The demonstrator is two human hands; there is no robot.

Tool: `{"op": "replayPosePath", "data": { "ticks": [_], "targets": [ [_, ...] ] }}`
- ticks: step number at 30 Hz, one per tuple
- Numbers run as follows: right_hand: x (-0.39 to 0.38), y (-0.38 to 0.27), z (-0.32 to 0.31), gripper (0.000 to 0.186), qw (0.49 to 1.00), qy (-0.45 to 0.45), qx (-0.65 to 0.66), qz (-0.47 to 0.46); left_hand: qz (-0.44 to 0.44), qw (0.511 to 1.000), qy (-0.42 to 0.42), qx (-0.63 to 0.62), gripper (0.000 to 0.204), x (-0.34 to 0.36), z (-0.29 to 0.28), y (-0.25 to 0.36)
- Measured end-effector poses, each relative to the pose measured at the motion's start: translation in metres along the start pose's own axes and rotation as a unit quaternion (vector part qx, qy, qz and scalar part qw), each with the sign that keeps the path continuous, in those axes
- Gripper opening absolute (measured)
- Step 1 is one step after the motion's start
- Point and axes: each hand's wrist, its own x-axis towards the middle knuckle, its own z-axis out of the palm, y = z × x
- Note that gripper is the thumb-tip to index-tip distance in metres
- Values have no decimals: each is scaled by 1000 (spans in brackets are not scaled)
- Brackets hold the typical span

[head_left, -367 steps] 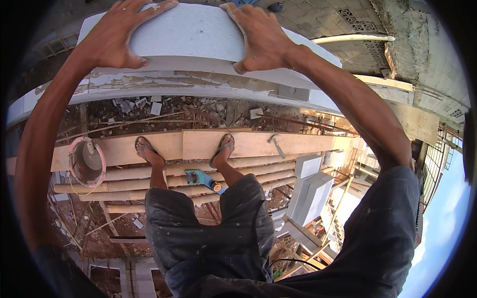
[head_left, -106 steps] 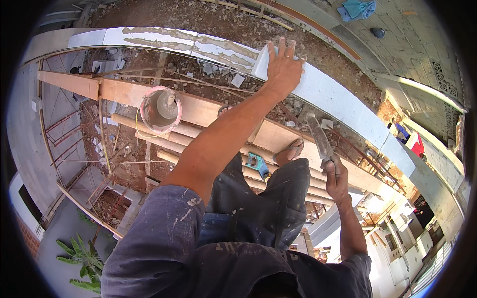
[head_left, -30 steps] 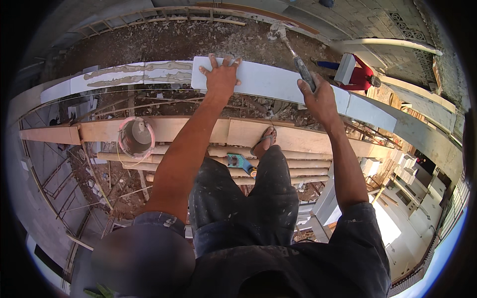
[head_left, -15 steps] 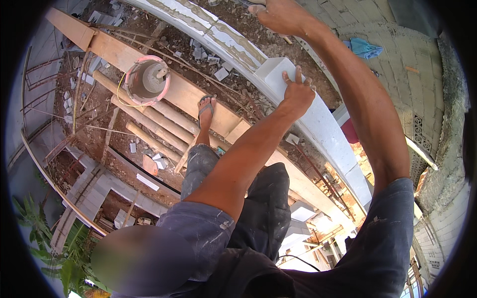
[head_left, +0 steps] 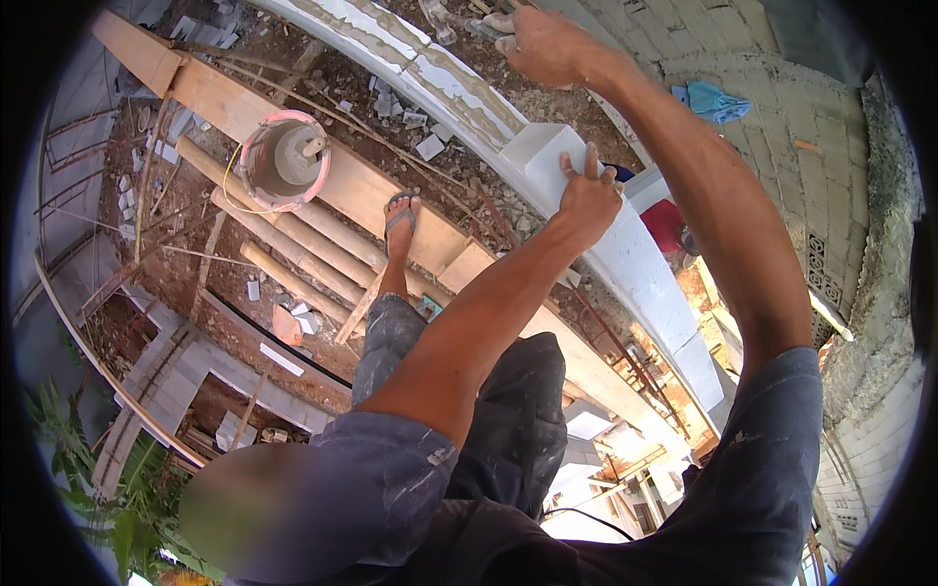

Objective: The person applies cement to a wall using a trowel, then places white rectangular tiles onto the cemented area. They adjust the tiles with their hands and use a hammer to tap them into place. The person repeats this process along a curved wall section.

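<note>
My left hand (head_left: 590,207) lies on the end of a smooth white wall block (head_left: 640,269), its fingers spread over the top face. The block sits on a narrow wall that runs from the upper left to the lower right. Beyond its end, grey mortar (head_left: 469,90) covers the top of the white course in uneven strips. Raised above the far side of the wall, my right hand (head_left: 549,47) is closed on a thin greyish tool (head_left: 486,26), too unclear to name.
I stand on a wooden plank (head_left: 352,190) in flip-flops. A pink-rimmed bucket (head_left: 256,168) holding mortar stands on it. Round poles (head_left: 303,234) lie alongside, above rubble-strewn ground. Past the wall, a person in red (head_left: 664,225) is partly visible. A grey block wall (head_left: 703,146) rises at right.
My right hand has shifted slightly down and right, showing more of the tool. More of the person in red has come into view beyond the wall. My left hand stays on the block.
</note>
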Motion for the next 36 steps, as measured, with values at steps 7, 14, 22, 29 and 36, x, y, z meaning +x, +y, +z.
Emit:
{"op": "replayPosePath", "data": {
  "ticks": [7,14,22,29,36],
  "targets": [
    [-23,-28,-3,30,981,-140,-134,3,11,999,-15,43,49,-8,-6,-7],
    [-83,-13,-46,31,979,-154,-65,115,35,997,67,24,55,5,27,-3],
    [-336,11,18,38,916,266,177,243,14,984,92,-153,59,-4,-30,-55],
    [-478,-69,161,41,639,344,374,578,7,998,-44,-32,64,18,-63,-121],
    [-503,-216,275,42,497,276,499,654,-31,987,-124,-97,68,30,-59,-137]
  ]
}}
